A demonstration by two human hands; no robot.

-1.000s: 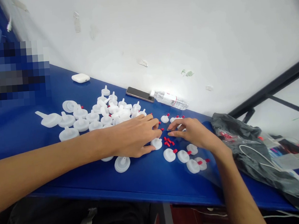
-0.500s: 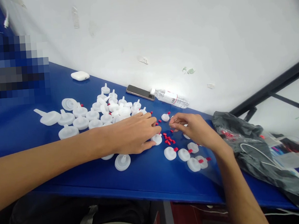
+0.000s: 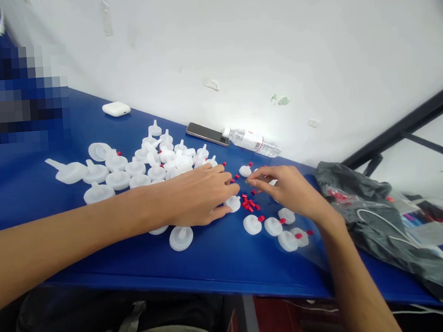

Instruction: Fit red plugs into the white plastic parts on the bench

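My left hand (image 3: 204,195) lies palm down on the blue table, its thumb and fingers around a white round piece (image 3: 232,203) with a small spout. Over the table, my right hand (image 3: 283,184) has thumb and forefinger pinched together; what they hold, if anything, is too small to name. Several loose red caps (image 3: 250,204) lie between the hands. White pieces with red tips, such as one white disc (image 3: 252,224), sit below my right hand. Many more white spouted pieces (image 3: 118,179) are spread left of and behind my left hand.
Along the wall lie a white case (image 3: 116,109), a phone (image 3: 207,134) and a clear bottle (image 3: 253,141). A grey plastic bag (image 3: 361,212) with a white cable is on the right. The table's front edge (image 3: 184,285) runs below my hands.
My right hand's fingertips have shifted slightly left. My left hand stays at the white piece. The whole view has tilted a little.
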